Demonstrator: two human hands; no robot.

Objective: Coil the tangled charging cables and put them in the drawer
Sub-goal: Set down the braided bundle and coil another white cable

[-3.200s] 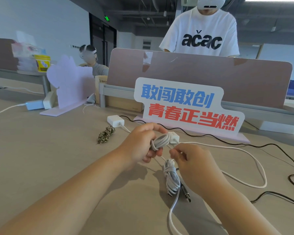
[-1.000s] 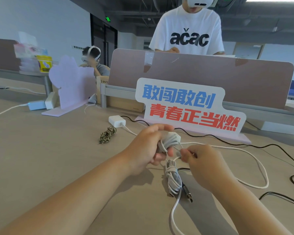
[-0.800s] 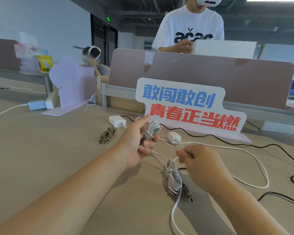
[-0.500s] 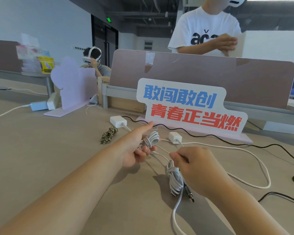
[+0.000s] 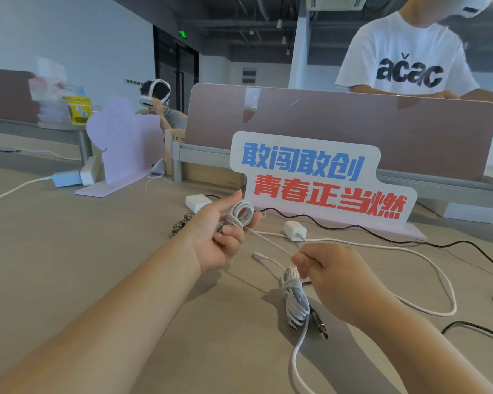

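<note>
My left hand (image 5: 217,237) holds a small round coil of white charging cable (image 5: 241,214) above the table. A taut strand of that cable runs down and right to my right hand (image 5: 333,274), which pinches it. Just below my right hand lies a bundled white cable (image 5: 295,298) with a dark USB plug (image 5: 319,325) beside it. A loose white connector end (image 5: 258,255) rests between the hands. A small white charger (image 5: 295,230) sits behind them, its long cable looping to the right. No drawer is in view.
A standing sign with blue and red characters (image 5: 319,180) is right behind the hands. A second white adapter (image 5: 197,201), a braided camouflage cable (image 5: 180,226) and a black cable (image 5: 450,245) lie on the beige table (image 5: 69,265). Two people wearing headsets are beyond the divider (image 5: 339,129).
My left hand has lifted the small coil away from the charger, pulling the strand tight. My right hand has stayed low, pinching the strand. The person behind has shifted to the right.
</note>
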